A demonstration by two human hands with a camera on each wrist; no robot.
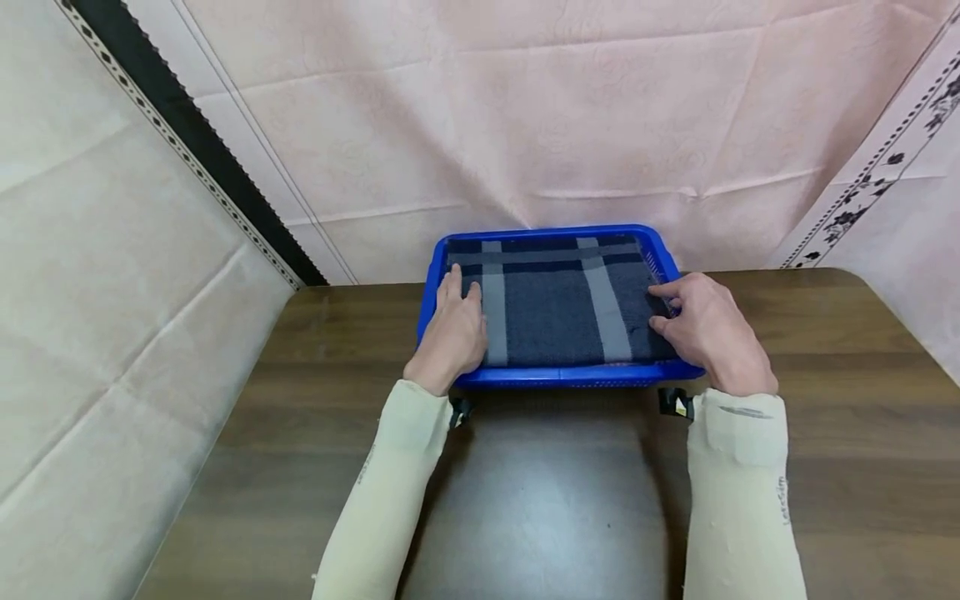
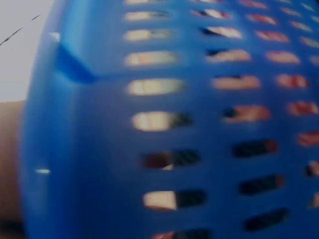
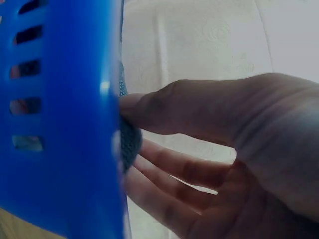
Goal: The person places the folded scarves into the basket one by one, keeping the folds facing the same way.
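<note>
A dark grey-blue checked cloth (image 1: 551,308) with lighter grey stripes lies spread inside a blue plastic basket (image 1: 558,377). My left hand (image 1: 452,329) rests at the left side, its fingers straight over the cloth's edge and the rim. At the right rim my right hand (image 1: 708,329) has its thumb and fingers on the cloth's edge. In the right wrist view a bulge of the cloth (image 3: 130,144) shows between the thumb and fingers of that hand (image 3: 199,149). Only the slotted wall of the basket (image 2: 99,149) fills the left wrist view, where the hand is hidden.
The basket stands at the far edge of a brown wood-grain table (image 1: 847,400), against a pale pink cloth backdrop (image 1: 585,125). More pale sheeting (image 1: 112,333) hangs on the left. Through the basket slots, reddish and dark patches (image 2: 251,114) show.
</note>
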